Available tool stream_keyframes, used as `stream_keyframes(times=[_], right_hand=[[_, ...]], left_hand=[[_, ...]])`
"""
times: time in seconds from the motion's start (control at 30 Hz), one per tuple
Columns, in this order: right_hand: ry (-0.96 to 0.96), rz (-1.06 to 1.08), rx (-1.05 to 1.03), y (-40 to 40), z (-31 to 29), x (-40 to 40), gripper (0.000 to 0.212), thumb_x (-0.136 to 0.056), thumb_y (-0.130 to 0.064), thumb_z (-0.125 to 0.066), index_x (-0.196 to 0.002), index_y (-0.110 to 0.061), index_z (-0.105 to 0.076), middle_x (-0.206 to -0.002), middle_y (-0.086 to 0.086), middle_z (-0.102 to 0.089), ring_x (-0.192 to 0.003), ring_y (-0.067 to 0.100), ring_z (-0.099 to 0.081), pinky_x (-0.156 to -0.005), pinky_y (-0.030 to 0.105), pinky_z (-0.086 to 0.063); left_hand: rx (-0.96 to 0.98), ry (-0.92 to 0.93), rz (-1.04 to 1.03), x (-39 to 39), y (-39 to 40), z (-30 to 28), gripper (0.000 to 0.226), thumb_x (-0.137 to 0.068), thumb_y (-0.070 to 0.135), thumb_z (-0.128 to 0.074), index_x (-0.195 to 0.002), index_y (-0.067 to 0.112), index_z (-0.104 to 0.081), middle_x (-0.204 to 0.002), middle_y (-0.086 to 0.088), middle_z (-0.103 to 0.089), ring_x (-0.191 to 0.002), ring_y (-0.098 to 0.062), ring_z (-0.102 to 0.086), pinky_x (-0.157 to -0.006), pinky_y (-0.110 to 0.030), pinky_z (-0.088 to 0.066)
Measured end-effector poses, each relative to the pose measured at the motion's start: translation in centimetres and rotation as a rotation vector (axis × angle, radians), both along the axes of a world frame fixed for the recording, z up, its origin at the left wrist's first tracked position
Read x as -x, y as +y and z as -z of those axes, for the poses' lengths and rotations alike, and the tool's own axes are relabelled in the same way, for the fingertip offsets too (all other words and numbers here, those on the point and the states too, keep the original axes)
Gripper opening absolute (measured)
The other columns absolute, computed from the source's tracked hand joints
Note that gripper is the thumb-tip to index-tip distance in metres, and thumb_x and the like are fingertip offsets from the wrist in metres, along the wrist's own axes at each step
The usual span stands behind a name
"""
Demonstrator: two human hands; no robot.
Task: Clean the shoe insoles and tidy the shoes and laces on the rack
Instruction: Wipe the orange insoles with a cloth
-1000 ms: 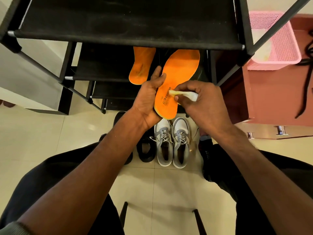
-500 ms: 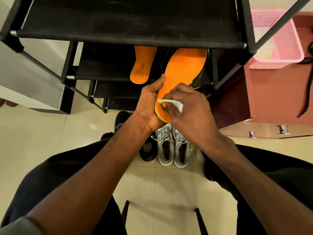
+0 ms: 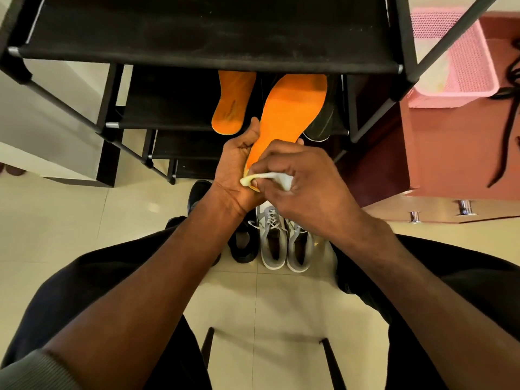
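Note:
My left hand [image 3: 235, 170] grips an orange insole [image 3: 289, 108] by its heel end, toe pointing up toward the black shoe rack [image 3: 197, 29]. My right hand [image 3: 304, 181] pinches a small white cloth [image 3: 277, 178] against the insole's heel edge. A second orange insole [image 3: 232, 102] lies on a lower shelf, behind and to the left. A pair of grey and white laced sneakers [image 3: 284, 243] stands on the floor under my hands, partly hidden by them. Black shoes [image 3: 242, 246] sit to their left.
A dark shoe [image 3: 323, 119] pokes off the lower shelf behind the held insole. A pink mesh basket [image 3: 464, 60] sits on a reddish cabinet [image 3: 450, 153] at the right, with a black lace [image 3: 506, 130] hanging over it. My knees flank a stool's legs on the tiled floor.
My right hand has dragged the cloth down the insole from the middle to the heel edge. The insole now shows more bare orange surface above my hands.

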State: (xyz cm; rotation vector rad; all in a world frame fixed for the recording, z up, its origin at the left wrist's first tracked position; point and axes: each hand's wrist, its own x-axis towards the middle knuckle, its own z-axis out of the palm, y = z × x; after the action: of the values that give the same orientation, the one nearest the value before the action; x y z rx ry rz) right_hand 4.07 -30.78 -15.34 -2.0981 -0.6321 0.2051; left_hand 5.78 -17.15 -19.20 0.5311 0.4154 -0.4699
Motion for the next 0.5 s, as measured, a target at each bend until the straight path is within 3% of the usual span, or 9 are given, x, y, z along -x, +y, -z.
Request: stream_keyframes(times=[0.13, 0.23, 0.3, 0.4, 0.5], right_hand=[[-0.077, 0.029, 0.202, -2.1, -0.1, -1.4, 0.014, -0.088, -0.03, -0.072, -0.099, -0.032, -0.081, -0.098, -0.019, -0.07, -0.091, 0.008, -0.067, -0.077, 0.043, -0.058], [-0.093, 0.181, 0.116, -1.9, 0.4, -1.6, 0.013, -0.089, -0.024, -0.073, -0.099, -0.023, -0.081, -0.097, -0.013, -0.071, -0.089, 0.013, -0.069, -0.075, 0.045, -0.058], [-0.039, 0.136, 0.008, -0.7, 0.1, -1.1, 0.012, -0.089, -0.02, -0.074, -0.099, -0.02, -0.081, -0.096, -0.012, -0.071, -0.088, 0.014, -0.069, -0.077, 0.047, -0.057], [-0.066, -0.001, 0.072, -0.4, -0.5, -0.3, 0.013, -0.088, -0.024, -0.073, -0.099, -0.027, -0.081, -0.098, -0.017, -0.069, -0.09, 0.012, -0.068, -0.078, 0.045, -0.056], [-0.124, -0.017, 0.167, -1.9, -0.6, -0.7, 0.014, -0.088, -0.026, -0.074, -0.099, -0.03, -0.081, -0.1, -0.018, -0.07, -0.091, 0.01, -0.068, -0.076, 0.043, -0.058]], left_hand=[[-0.013, 0.002, 0.01, 0.1, 0.1, 0.1, 0.056, -0.109, 0.048, -0.036, -0.137, 0.003, -0.052, -0.127, -0.016, -0.057, -0.116, -0.031, -0.058, -0.109, -0.046, -0.042], [0.022, -0.015, 0.021, 0.4, -0.8, -0.4, 0.056, -0.11, 0.047, -0.033, -0.127, 0.001, -0.059, -0.121, -0.018, -0.067, -0.111, -0.031, -0.067, -0.103, -0.045, -0.051], [0.052, -0.024, 0.006, 0.4, -0.9, -0.5, 0.059, -0.109, 0.048, -0.032, -0.128, -0.002, -0.058, -0.113, -0.019, -0.07, -0.104, -0.032, -0.071, -0.094, -0.045, -0.058], [0.042, -0.046, -0.006, 0.1, 0.1, -0.3, 0.065, -0.109, 0.051, -0.034, -0.147, -0.002, -0.043, -0.124, -0.022, -0.057, -0.114, -0.034, -0.06, -0.103, -0.047, -0.051], [0.002, -0.035, -0.005, 0.1, 0.4, -0.1, 0.059, -0.109, 0.049, -0.034, -0.126, -0.001, -0.061, -0.116, -0.02, -0.067, -0.109, -0.033, -0.063, -0.1, -0.045, -0.05]])
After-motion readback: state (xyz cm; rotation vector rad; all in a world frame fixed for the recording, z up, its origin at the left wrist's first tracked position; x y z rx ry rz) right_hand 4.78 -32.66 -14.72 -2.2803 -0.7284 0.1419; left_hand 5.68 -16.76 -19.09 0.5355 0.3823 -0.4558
